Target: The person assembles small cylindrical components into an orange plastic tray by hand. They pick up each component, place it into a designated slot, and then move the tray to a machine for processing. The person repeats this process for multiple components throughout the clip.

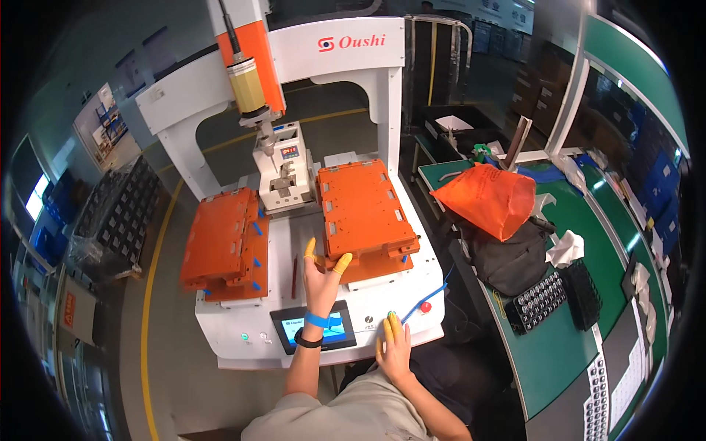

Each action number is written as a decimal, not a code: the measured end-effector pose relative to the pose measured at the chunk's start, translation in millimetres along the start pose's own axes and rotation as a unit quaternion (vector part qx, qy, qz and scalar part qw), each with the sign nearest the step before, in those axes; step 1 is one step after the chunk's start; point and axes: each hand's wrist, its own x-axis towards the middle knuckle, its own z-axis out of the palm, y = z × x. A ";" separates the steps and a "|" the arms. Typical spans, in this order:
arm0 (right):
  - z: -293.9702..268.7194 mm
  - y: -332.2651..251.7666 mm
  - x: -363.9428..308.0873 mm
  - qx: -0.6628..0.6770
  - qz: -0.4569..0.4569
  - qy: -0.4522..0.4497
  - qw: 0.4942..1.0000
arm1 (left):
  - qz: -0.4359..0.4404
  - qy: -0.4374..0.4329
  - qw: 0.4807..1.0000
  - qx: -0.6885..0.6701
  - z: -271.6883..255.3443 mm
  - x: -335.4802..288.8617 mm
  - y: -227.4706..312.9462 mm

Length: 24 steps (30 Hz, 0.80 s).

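Note:
My left hand (322, 283), with yellow finger cots and a blue wrist strap (321, 321), reaches up to the near left corner of the right orange fixture (364, 209). Its thumb and a fingertip are spread apart, and the thumb appears to touch the fixture's front edge; other fingers are hidden. My right hand (396, 353) also wears yellow finger cots. Its fingers stretch over the machine's front panel, one tip at a green button (392, 314). A second orange fixture (220, 239) with blue levers stands on the left of the white machine bed (276, 242).
Above the bed hangs a yellow screwdriver head (248, 84), over a white screw feeder (283, 173). A touchscreen (312, 328) and red button (426, 307) sit at the front. The green bench (540, 367) at right holds an orange bag (489, 198), a black backpack (507, 253) and black trays (540, 303).

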 end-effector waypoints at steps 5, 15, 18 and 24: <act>-4.6 5.8 -2.6 0.073 0.063 0.038 0.995 | 0.097 0.062 0.993 0.039 -35.6 -13.8 18.3; -1.7 43.7 -41.6 0.100 0.058 0.080 0.990 | -0.149 0.144 0.923 0.326 -230.2 6.0 0.2; -4.1 49.1 -50.2 0.130 0.090 0.100 0.982 | -0.188 0.203 0.952 0.128 -244.8 32.6 -31.6; -6.4 58.8 -58.4 0.160 0.117 0.107 0.974 | -0.145 0.218 0.958 0.115 -245.3 69.7 -49.3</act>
